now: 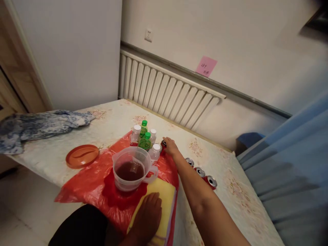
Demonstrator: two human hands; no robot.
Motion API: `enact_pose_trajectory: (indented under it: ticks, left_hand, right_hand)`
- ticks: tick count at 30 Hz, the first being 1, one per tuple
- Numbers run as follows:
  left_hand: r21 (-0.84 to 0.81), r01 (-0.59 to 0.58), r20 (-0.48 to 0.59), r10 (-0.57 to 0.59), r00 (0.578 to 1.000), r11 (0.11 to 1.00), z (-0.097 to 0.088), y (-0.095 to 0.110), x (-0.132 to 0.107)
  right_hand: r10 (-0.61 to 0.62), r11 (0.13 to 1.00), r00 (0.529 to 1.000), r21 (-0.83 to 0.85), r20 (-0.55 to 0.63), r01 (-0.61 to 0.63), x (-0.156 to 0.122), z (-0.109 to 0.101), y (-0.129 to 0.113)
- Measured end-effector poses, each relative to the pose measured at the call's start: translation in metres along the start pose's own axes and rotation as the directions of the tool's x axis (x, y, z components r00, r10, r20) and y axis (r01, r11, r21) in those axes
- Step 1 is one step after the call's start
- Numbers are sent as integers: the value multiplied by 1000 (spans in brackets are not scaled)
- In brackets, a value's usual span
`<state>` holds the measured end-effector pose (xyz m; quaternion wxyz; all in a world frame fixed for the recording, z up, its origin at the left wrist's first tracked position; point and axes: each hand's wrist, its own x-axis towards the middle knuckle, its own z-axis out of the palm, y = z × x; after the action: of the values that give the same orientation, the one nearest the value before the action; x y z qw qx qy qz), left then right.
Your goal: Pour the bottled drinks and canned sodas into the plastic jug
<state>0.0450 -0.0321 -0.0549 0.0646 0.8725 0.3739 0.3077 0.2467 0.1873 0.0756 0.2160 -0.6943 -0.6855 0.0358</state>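
Note:
My right hand (171, 147) reaches across the table with its fingers round the top of a dark red drink can (163, 149). The can stands on the red plastic sheet, partly hidden by my fingers and a bottle. My left hand (149, 213) lies on a folded yellow cloth (165, 196), holding nothing. Just beyond it, a clear measuring jug (129, 184) with dark brown liquid sits on a red scalloped dish (110, 193). Several small bottles cluster behind the jug, among them a green-capped bottle (145, 141) and a white-capped bottle (154, 154).
Three opened red cans, including the nearest can (211, 182), stand in a row beyond my right forearm. An orange lid (82, 156) lies left of the red plastic sheet (84, 184). A blue patterned cloth (48, 124) covers the far-left corner. The radiator (164, 89) borders the table's back.

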Motion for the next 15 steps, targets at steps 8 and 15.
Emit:
enact_pose_trajectory:
  ticks: [8,15]
  left_hand:
    - [-18,-9,1,9,1000,1000,-3,0,0]
    - [-47,-27,-7,27,1000,999,-8,0,3]
  right_hand:
    - [59,997,998,-52,16,-58,-8,-5,-1]
    - [-4,1000,999,28,-47,5,-63,-42,-1]
